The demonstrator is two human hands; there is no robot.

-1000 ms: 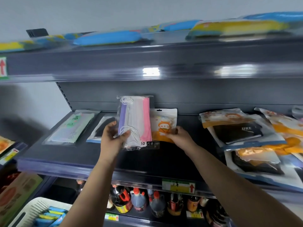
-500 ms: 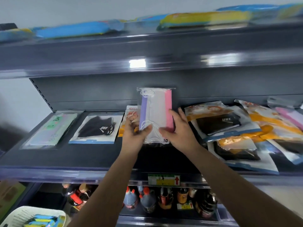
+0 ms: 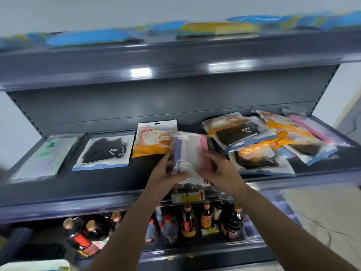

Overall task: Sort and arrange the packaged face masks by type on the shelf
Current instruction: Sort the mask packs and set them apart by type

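Both my hands hold a clear pack of purple, white and pink masks (image 3: 190, 153) low over the middle of the dark shelf (image 3: 117, 182). My left hand (image 3: 165, 171) grips its left edge, my right hand (image 3: 220, 171) its right edge. Laid flat in a row to the left are a pale green mask pack (image 3: 46, 156), a black UKE mask pack (image 3: 104, 151) and an orange cartoon mask pack (image 3: 154, 138). A loose heap of orange, black and pink mask packs (image 3: 273, 141) overlaps at the right.
The upper shelf (image 3: 175, 61) overhangs close above and carries blue and yellow packs (image 3: 216, 29). Dark sauce bottles (image 3: 187, 222) stand on the shelf below. A yellow price tag (image 3: 187, 196) hangs on the shelf's front lip. A pale basket corner (image 3: 33, 266) shows bottom left.
My right hand let go of the orange cartoon pack, which now lies flat, and took the right edge of the multicolour pack. The pack moved right and tilted down toward the shelf.
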